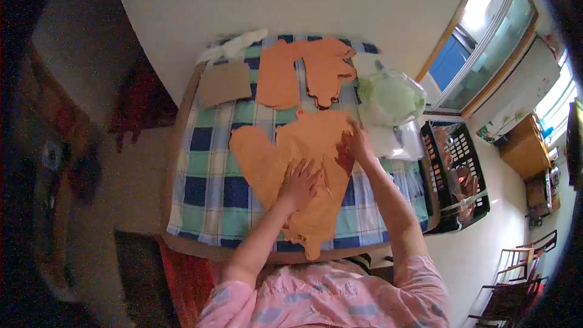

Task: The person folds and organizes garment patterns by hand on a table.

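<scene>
An orange garment [316,140] lies spread over the checked cloth in front of me, with creases near its middle. My left hand [299,183] rests flat on it, fingers apart. At the garment's upper right edge, my right hand [362,144] has its fingers closed on the fabric, beside a darker reddish patch. Farther back are more orange garments [278,76], laid flat in what look like piles, their right-hand part showing dark edges.
A blue, green and white checked cloth [203,191] covers the table. Around the garments are a brown cardboard piece [225,84], a pale green plastic bag [393,98] and clear plastic packaging [401,141]. A black crate [480,176] with items inside stands at the right.
</scene>
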{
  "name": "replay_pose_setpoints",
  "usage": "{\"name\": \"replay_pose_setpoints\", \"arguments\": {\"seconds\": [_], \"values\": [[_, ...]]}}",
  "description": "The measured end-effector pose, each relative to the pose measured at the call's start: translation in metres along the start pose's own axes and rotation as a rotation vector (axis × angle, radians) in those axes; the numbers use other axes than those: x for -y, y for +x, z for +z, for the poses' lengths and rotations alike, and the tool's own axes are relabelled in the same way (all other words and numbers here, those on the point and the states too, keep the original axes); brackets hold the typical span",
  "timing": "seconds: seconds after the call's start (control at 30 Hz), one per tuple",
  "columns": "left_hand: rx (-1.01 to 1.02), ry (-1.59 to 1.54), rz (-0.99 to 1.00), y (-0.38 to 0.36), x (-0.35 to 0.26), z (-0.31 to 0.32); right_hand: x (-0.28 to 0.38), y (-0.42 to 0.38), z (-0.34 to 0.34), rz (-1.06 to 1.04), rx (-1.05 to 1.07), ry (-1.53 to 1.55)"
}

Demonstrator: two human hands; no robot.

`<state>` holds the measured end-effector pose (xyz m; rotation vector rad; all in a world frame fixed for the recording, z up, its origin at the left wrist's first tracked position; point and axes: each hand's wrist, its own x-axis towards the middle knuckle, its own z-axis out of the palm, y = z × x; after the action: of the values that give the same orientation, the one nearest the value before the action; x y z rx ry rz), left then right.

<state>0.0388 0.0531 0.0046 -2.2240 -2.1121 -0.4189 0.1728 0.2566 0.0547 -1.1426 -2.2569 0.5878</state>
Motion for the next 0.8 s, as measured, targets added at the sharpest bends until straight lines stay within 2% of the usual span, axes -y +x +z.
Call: {"name": "replay_pose_setpoints", "arguments": {"seconds": [0.1, 0.17, 0.27, 0.37, 0.47, 0.57, 0.67, 0.77, 0.8], "values": [[0.111, 0.034, -0.002, 0.0, 0.004, 0.004, -0.024, 0.049, 0.021, 0.1, -0.03, -0.127], [0.142, 0.04, -0.02, 0.003, 0.004, 0.017, -0.031, 0.058, 0.025, 0.22, -0.026, -0.095], [0.132, -0.03, -0.012, 0.002, 0.001, -0.008, -0.068, 0.085, 0.048, 0.155, -0.015, -0.166], [0.057, -0.024, -0.032, -0.001, -0.002, -0.003, -0.101, 0.101, 0.062, 0.105, 0.005, -0.25], [0.092, -0.033, -0.052, -0.004, -0.004, -0.007, -0.054, 0.081, 0.032, -0.301, -0.327, -0.486], [0.112, -0.029, -0.05, -0.002, -0.003, -0.01, -0.01, 0.08, 0.016, -0.113, -0.178, -0.503], [0.033, -0.064, -0.046, -0.003, -0.002, 0.0, 0.017, 0.081, 0.001, 0.224, 0.312, 0.788], [-0.028, 0.046, -0.082, -0.002, -0.004, 0.003, 0.007, 0.067, 0.017, 0.272, 0.125, 0.964], [0.075, 0.004, -0.083, -0.002, -0.004, -0.006, 0.006, 0.056, 0.019, 0.198, 0.055, 0.839]]}}
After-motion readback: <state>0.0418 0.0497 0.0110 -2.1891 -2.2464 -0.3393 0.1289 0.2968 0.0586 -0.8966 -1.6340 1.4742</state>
